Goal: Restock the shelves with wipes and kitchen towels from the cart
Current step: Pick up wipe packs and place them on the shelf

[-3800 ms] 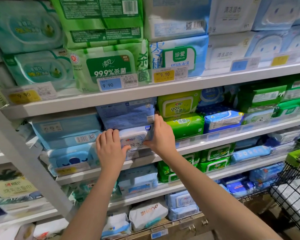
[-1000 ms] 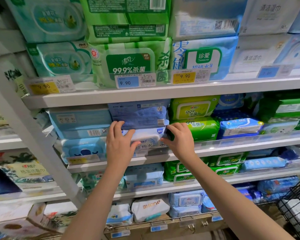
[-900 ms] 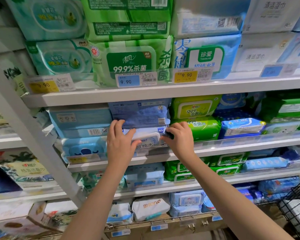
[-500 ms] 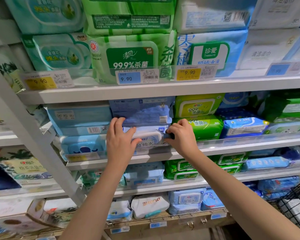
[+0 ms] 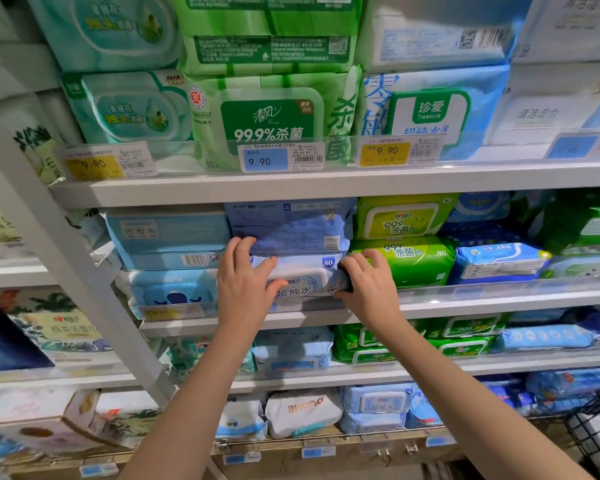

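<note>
- Changed since before: fingers of the right hand (image 5: 368, 285), once straight up, now curled round the right end of the soft pale-blue plastic wipes pack with a white oval lid (image 5: 305, 277).
- Holding its left end, the left hand (image 5: 243, 289), thumb across the lid, fingertips up by the crinkly darker blue pack (image 5: 291, 230) stacked on top.
- Lying flat on the white middle shelf (image 5: 499, 305), long side left to right, lid facing out.
- Squeezed between a light blue cartoon pack (image 5: 174, 292) and a shiny green pack (image 5: 406, 261).
- Low across the front, a clear plastic rail (image 5: 534, 287).

Pale-blue wipes pack (image 5: 305, 277), white lid
</note>
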`<state>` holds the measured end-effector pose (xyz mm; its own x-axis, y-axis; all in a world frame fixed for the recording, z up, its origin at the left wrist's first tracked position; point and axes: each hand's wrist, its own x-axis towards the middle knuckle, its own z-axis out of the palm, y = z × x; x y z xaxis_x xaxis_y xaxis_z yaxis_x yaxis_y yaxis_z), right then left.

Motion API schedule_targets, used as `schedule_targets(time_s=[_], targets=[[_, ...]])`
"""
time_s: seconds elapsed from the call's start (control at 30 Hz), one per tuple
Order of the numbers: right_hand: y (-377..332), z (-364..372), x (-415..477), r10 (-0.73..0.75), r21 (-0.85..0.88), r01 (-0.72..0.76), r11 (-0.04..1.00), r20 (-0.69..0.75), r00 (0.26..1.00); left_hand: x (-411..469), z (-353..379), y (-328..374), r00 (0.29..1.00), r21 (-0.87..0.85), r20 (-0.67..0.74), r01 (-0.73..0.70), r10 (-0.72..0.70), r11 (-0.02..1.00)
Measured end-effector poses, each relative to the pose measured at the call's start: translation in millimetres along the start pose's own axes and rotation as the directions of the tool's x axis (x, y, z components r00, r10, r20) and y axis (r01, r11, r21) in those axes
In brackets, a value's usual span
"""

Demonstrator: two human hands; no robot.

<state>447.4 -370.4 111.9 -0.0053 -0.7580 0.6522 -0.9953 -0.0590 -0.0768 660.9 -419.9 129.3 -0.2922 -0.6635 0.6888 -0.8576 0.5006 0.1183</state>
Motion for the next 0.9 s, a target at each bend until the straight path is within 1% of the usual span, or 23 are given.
schedule_targets(time_s=[0.07,0.1,0.13,0.17,0.27,0.5,0.73,0.9], targets=[[-2,5,-8,0.132,0.078,-0.128,0.989,-0.054,0.99,1,0,0,1.0,0.0,0.006,0.001,-0.001,1.0],[-2,6,-9,0.209,0.114,-0.201,0.973,-0.068,0.976,1,0,0,1.0,-0.002,0.007,0.003,-0.003,1.0],[-1,6,-9,0.252,0.122,-0.243,0.962,-0.064,0.966,1,0,0,1.0,-0.004,0.006,0.005,-0.005,1.0],[1,5,-8,0.243,0.101,-0.237,0.966,-0.052,0.969,1,0,0,1.0,-0.008,0.004,0.007,-0.007,1.0],[4,6,-4,0.159,0.037,-0.157,0.987,-0.039,0.987,1,0,-1,1.0,-0.021,0.004,0.008,-0.008,1.0],[10,6,-1,0.107,-0.025,-0.108,0.994,-0.015,0.994,1,2,-1,1.0,-0.026,0.011,0.013,-0.013,1.0],[3,12,2,0.208,-0.071,-0.21,0.975,-0.035,0.977,1,3,-1,1.0,-0.016,0.004,0.006,-0.005,1.0],[-4,6,7,0.271,-0.065,-0.269,0.961,0.017,0.962,-1,4,2,1.0,-0.018,0.005,0.016,-0.016,1.0]])
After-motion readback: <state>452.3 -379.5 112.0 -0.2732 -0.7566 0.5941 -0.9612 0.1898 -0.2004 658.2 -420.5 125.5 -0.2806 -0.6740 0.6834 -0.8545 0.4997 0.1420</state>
